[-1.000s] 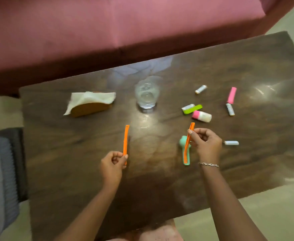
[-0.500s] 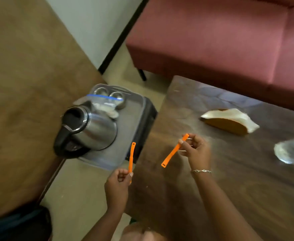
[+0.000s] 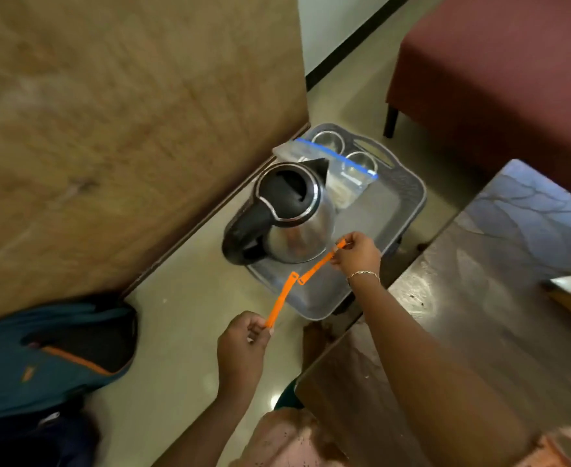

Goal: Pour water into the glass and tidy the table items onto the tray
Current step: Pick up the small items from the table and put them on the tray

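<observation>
My left hand (image 3: 243,345) pinches the near end of one orange strip (image 3: 281,299), whose far end reaches over the near edge of the grey tray (image 3: 402,210). My right hand (image 3: 358,252) pinches a second orange strip (image 3: 321,264) above the tray's front, just right of the steel kettle (image 3: 294,217). The two strips' free ends nearly touch. The kettle stands upright on the tray with its black lid shut. The glass is out of view.
The tray sits low beside the dark wooden table (image 3: 479,315) and also carries a zip bag (image 3: 338,173) and two small metal bowls (image 3: 328,139). A teal bag (image 3: 51,352) lies on the floor at left. A wooden panel (image 3: 125,112) and maroon sofa (image 3: 500,69) flank the tray.
My view has swung left from the table to the tray. Both hands have carried their orange strips off the table and over the tray's front.
</observation>
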Motion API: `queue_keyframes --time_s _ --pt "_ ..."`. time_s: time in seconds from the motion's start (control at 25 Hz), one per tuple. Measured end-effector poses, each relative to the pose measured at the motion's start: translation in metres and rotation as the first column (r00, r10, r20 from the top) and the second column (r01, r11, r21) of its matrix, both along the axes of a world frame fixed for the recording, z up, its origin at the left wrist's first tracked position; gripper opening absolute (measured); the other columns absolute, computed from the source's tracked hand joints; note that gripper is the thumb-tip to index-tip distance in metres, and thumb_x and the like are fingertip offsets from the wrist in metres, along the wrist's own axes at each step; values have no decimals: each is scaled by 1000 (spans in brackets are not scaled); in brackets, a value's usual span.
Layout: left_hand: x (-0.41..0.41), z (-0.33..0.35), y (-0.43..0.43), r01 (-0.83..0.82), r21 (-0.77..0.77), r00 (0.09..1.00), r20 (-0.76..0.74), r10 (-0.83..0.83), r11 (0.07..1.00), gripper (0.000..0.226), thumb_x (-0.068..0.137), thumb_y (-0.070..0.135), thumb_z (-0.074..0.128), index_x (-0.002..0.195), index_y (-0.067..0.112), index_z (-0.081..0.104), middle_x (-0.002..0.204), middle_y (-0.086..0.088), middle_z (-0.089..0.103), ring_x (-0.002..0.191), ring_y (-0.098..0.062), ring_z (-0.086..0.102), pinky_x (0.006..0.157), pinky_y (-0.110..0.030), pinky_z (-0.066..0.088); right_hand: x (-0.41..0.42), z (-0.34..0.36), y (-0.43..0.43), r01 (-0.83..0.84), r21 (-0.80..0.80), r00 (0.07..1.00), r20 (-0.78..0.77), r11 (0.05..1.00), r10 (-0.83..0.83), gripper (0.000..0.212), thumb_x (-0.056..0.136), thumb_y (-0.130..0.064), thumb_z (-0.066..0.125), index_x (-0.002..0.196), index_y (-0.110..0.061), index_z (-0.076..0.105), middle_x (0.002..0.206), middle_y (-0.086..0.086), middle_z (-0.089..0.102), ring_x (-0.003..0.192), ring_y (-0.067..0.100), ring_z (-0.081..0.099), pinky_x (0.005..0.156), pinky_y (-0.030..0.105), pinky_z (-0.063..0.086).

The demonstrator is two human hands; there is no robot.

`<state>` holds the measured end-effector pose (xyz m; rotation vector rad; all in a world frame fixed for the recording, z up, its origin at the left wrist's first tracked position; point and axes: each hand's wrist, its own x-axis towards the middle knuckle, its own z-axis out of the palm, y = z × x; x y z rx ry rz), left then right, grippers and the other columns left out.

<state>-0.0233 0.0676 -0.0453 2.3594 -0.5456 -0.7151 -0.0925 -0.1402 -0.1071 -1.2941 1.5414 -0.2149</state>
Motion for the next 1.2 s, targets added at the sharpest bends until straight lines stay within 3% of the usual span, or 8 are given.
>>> queue_keyframes --time_s 0.28,0.48,0.56,0.68,0.88,0.96,1.08,1.2 --pt "21 -6 1 69 37 994 80 -71 997 21 78 3 70 73 16 55 73 -3 63 65 -15 57 57 -14 40 21 -31 -6 -314 85 888 -325 946 324 19 76 0 60 94 1 65 101 20 66 100 37 59 85 42 51" --pt "9 -6 -4 54 18 998 -10 -54 998 14 78 5 70 75 13 59 73 0 64 66 -6 57 58 -7 41 7 4 -8 -265 18 907 -334 964 255 27 81 -6 63 107 2 60 108 21 63 103 37 57 89 42 48" --pt "-3 -6 -10 -6 -24 989 -149 2 1000 16 78 5 70 73 16 59 71 3 64 66 -5 58 64 -11 48 -11 24 -3 -171 25 981 -93 985 172 12 81 -3 63 92 -5 68 89 15 68 82 27 65 80 39 54" --pt "-20 -3 -24 -183 -106 893 -434 120 977 22 80 -3 65 70 16 60 68 -2 61 65 -15 58 62 -26 55 -35 62 22 -221 418 911 411 881 33 14 81 2 60 88 -8 67 72 0 69 52 6 61 54 20 54" --pt "-48 8 -48 -295 -153 717 -688 113 943 19 82 -7 62 74 10 58 68 -2 60 66 -11 59 63 -23 57 -48 82 42 -266 383 854 519 885 33 11 79 4 62 81 -6 66 56 -5 69 46 4 59 43 15 47" --pt "-46 8 -57 -310 -163 737 -664 128 937 17 84 -4 60 78 12 59 72 2 63 72 -11 61 68 -26 55 -46 80 31 -281 142 864 468 949 185 6 79 2 64 81 -3 67 52 -3 63 44 11 57 45 20 48" --pt "-25 -5 -67 -388 -152 826 -495 270 909 15 91 -1 50 98 8 61 93 -1 64 92 -16 59 84 -32 50 -31 59 11 -680 -431 713 -199 593 673 9 81 -9 63 87 -12 70 75 5 66 69 27 61 60 34 48" --pt "0 -17 -77 -412 -72 824 -454 338 908 32 93 -4 42 124 0 51 123 -12 58 115 -23 54 103 -38 43 -10 35 8 -939 -278 325 -537 201 778 19 85 -3 52 97 -9 64 95 16 60 90 38 58 61 39 46"
